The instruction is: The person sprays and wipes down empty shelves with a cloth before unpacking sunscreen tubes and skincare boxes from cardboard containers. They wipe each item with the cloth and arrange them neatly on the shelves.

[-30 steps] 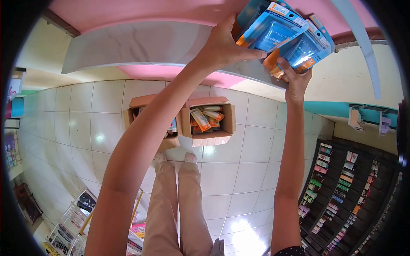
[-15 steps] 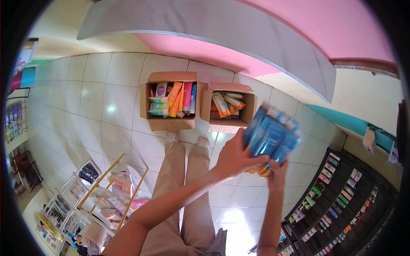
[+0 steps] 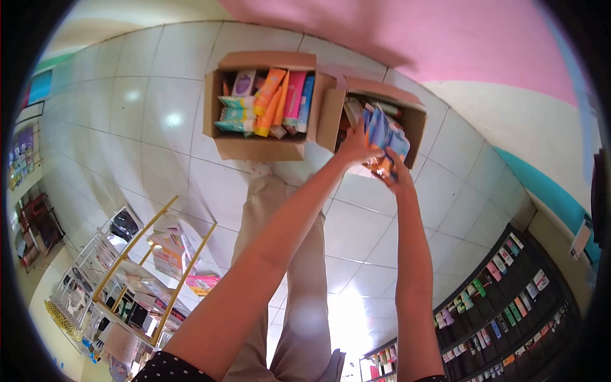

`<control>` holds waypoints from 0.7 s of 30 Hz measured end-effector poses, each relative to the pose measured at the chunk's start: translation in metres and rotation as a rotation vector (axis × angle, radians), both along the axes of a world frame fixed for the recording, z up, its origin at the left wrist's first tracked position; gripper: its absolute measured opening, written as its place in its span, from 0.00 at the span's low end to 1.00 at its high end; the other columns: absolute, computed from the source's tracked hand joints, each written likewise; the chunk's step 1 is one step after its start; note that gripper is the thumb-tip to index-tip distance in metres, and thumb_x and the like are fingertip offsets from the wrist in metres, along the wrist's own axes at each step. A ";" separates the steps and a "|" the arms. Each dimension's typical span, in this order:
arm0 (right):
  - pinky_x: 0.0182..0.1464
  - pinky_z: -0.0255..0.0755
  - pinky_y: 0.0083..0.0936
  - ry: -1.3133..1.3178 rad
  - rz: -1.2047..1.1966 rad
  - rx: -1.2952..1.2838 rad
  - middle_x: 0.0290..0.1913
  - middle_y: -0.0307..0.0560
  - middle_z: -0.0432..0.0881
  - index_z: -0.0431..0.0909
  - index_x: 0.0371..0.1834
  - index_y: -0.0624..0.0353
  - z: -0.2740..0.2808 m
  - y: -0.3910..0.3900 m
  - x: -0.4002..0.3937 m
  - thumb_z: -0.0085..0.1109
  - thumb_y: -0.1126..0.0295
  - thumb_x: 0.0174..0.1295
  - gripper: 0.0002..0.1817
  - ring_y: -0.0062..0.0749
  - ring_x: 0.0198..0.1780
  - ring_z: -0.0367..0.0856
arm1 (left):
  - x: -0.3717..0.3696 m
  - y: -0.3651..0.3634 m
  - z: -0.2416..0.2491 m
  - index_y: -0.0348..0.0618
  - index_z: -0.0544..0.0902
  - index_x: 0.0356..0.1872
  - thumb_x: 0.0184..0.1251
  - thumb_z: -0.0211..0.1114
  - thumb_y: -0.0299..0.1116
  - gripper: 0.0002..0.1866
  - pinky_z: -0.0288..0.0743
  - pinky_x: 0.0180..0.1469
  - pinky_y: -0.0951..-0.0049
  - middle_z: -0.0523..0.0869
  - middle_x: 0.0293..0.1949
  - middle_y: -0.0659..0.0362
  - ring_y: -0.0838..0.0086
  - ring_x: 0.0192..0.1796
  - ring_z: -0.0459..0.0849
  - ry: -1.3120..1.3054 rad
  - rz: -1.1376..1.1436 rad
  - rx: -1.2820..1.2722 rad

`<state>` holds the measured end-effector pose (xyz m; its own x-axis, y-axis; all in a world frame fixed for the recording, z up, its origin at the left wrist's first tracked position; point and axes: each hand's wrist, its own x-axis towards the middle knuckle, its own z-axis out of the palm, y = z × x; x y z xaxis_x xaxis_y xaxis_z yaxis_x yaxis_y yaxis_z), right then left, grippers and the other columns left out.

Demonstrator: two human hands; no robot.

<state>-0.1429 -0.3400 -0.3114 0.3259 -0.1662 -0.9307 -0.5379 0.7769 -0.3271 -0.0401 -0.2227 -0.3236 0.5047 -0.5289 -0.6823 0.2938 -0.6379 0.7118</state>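
At the mouth of the right box [image 3: 385, 90], the left hand [image 3: 358, 150] and right hand [image 3: 400, 175] pinch blue packs [image 3: 385, 130] between them; how deep these sit, I cannot tell. They look light, glossy and probably slippery, likely to slide against each other, so a gentle squeeze low on both sides should suit

white tiled floor [image 3: 146, 114] | pink wall [image 3: 490, 41] | black display rack [image 3: 538, 315] right | gold-framed rack [image 3: 184, 282] left | bright glare [image 3: 347, 315]

Shop, black display shelves [image 3: 544, 310], rows of products [image 3: 478, 288]
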 end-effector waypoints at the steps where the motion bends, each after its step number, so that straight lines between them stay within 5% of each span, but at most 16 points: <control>1: 0.42 0.72 0.36 0.035 0.031 -0.040 0.43 0.47 0.73 0.65 0.46 0.56 -0.007 -0.002 0.001 0.63 0.59 0.43 0.27 0.34 0.42 0.74 | 0.000 0.001 -0.009 0.41 0.46 0.60 0.31 0.68 0.43 0.52 0.60 0.55 0.64 0.59 0.52 0.37 0.49 0.55 0.63 -0.031 -0.023 -0.054; 5: 0.41 0.72 0.35 0.076 0.015 -0.216 0.44 0.47 0.72 0.63 0.47 0.58 -0.012 0.007 -0.005 0.64 0.63 0.43 0.28 0.32 0.43 0.73 | -0.017 0.028 -0.028 0.36 0.52 0.58 0.40 0.63 0.35 0.41 0.54 0.59 0.67 0.62 0.51 0.42 0.52 0.57 0.60 -0.271 0.096 -0.296; 7: 0.38 0.72 0.32 0.214 -0.080 -0.636 0.42 0.46 0.72 0.61 0.48 0.59 -0.004 0.017 -0.010 0.63 0.68 0.43 0.28 0.29 0.43 0.72 | -0.024 0.056 -0.007 0.35 0.54 0.58 0.46 0.60 0.31 0.36 0.51 0.60 0.67 0.62 0.54 0.46 0.56 0.59 0.58 -0.304 0.104 -0.327; 8: 0.32 0.71 0.25 0.171 -0.010 -0.730 0.42 0.43 0.71 0.61 0.47 0.60 0.008 0.019 -0.017 0.67 0.68 0.39 0.31 0.29 0.42 0.72 | -0.035 0.075 -0.004 0.36 0.54 0.58 0.47 0.60 0.31 0.36 0.52 0.60 0.67 0.62 0.55 0.46 0.57 0.59 0.58 -0.292 0.140 -0.342; 10: 0.36 0.70 0.24 -0.020 0.177 -0.767 0.43 0.45 0.72 0.62 0.47 0.60 0.037 0.028 -0.043 0.67 0.69 0.39 0.30 0.31 0.42 0.72 | -0.048 0.117 0.030 0.36 0.54 0.58 0.49 0.59 0.31 0.34 0.52 0.60 0.67 0.61 0.56 0.46 0.58 0.59 0.58 -0.185 0.115 -0.253; 11: 0.42 0.68 0.25 -0.052 0.497 -0.943 0.42 0.47 0.73 0.64 0.46 0.61 0.037 0.029 -0.072 0.66 0.69 0.40 0.29 0.34 0.43 0.73 | -0.058 0.138 0.042 0.36 0.56 0.57 0.49 0.60 0.33 0.33 0.53 0.59 0.67 0.63 0.55 0.46 0.58 0.58 0.60 -0.165 0.163 -0.240; 14: 0.51 0.63 0.28 -0.106 0.899 -0.689 0.46 0.48 0.71 0.62 0.50 0.60 0.126 0.065 -0.145 0.67 0.61 0.39 0.34 0.35 0.50 0.69 | -0.092 0.213 0.089 0.35 0.57 0.57 0.50 0.59 0.34 0.33 0.57 0.57 0.67 0.64 0.55 0.47 0.59 0.57 0.64 -0.227 0.125 -0.110; 15: 0.57 0.57 0.32 -0.134 1.135 -0.590 0.51 0.47 0.67 0.62 0.52 0.60 0.175 0.078 -0.160 0.58 0.66 0.49 0.27 0.36 0.54 0.64 | -0.089 0.225 0.133 0.35 0.58 0.56 0.49 0.60 0.35 0.33 0.58 0.57 0.67 0.65 0.54 0.46 0.58 0.56 0.65 -0.099 0.157 -0.003; 16: 0.58 0.55 0.31 -0.145 1.268 -0.421 0.53 0.50 0.65 0.63 0.52 0.60 0.182 0.087 -0.210 0.64 0.53 0.41 0.36 0.39 0.56 0.62 | -0.106 0.251 0.141 0.35 0.58 0.56 0.48 0.61 0.34 0.33 0.63 0.54 0.68 0.68 0.51 0.46 0.59 0.53 0.68 -0.266 0.084 0.096; 17: 0.61 0.49 0.32 -0.148 1.223 -0.205 0.55 0.50 0.63 0.60 0.54 0.60 0.245 0.100 -0.211 0.63 0.50 0.40 0.40 0.41 0.59 0.57 | -0.104 0.260 0.181 0.38 0.59 0.56 0.47 0.61 0.34 0.33 0.67 0.49 0.67 0.73 0.46 0.47 0.57 0.49 0.72 -0.080 0.216 0.115; 18: 0.62 0.45 0.32 -0.452 1.506 -0.053 0.57 0.51 0.61 0.59 0.55 0.57 0.280 0.104 -0.225 0.60 0.52 0.45 0.36 0.40 0.62 0.52 | -0.111 0.273 0.201 0.42 0.60 0.55 0.48 0.60 0.33 0.31 0.69 0.45 0.66 0.77 0.41 0.48 0.58 0.44 0.76 -0.133 0.226 0.159; 20: 0.63 0.43 0.34 -0.199 1.013 0.157 0.59 0.48 0.58 0.64 0.53 0.52 0.319 0.119 -0.252 0.53 0.57 0.52 0.25 0.41 0.63 0.50 | -0.123 0.294 0.246 0.42 0.61 0.53 0.48 0.60 0.32 0.28 0.72 0.41 0.69 0.78 0.38 0.49 0.64 0.39 0.79 -0.163 0.315 0.129; 21: 0.60 0.47 0.33 -0.223 1.078 0.112 0.58 0.49 0.60 0.62 0.54 0.53 0.347 0.120 -0.239 0.53 0.58 0.52 0.26 0.41 0.61 0.53 | -0.123 0.298 0.274 0.41 0.61 0.53 0.48 0.60 0.31 0.28 0.72 0.39 0.71 0.78 0.37 0.50 0.66 0.37 0.79 -0.127 0.396 0.098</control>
